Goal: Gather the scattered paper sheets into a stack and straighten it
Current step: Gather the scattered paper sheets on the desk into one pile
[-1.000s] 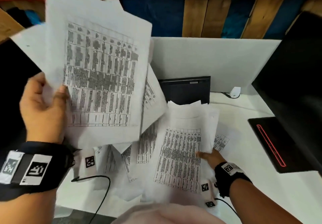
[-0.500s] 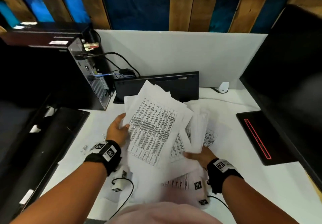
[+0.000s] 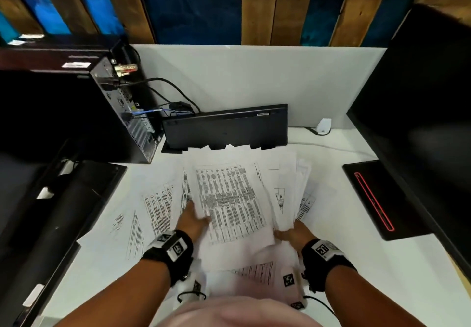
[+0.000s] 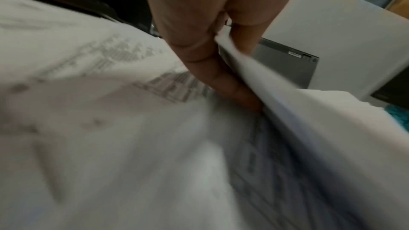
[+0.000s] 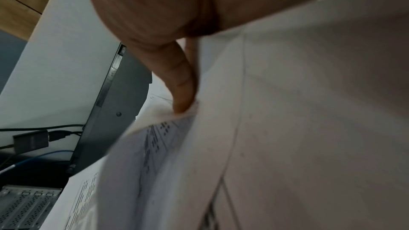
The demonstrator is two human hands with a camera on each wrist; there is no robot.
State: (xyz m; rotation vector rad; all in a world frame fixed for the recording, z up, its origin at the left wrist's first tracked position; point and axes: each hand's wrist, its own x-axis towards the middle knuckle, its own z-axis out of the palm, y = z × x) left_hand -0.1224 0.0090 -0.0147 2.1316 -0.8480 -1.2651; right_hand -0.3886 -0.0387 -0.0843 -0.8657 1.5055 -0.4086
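Printed paper sheets (image 3: 229, 199) lie in a loose, fanned pile in the middle of the white desk (image 3: 356, 263). My left hand (image 3: 201, 218) grips the pile's left edge. In the left wrist view, sheets (image 4: 276, 85) sit pinched between the fingers (image 4: 205, 55) of my left hand (image 4: 232, 69). My right hand (image 3: 285, 232) holds the lower right of the pile. In the right wrist view, paper (image 5: 287, 111) sits between the thumb and the hidden fingers of my right hand (image 5: 190, 104). More sheets (image 3: 153, 207) lie scattered to the left, and others (image 3: 254, 270) near me.
A computer tower (image 3: 122, 112) with cables stands at the back left. A black keyboard (image 3: 224, 128) leans on the white divider (image 3: 254, 77) just behind the pile. A monitor (image 3: 420, 123) and its red-lined base (image 3: 374, 199) are on the right, black equipment (image 3: 63, 212) on the left.
My left hand has brought its raised bundle of sheets down onto the pile. The right hand stayed at the pile's right side. Both hands now flank the pile.
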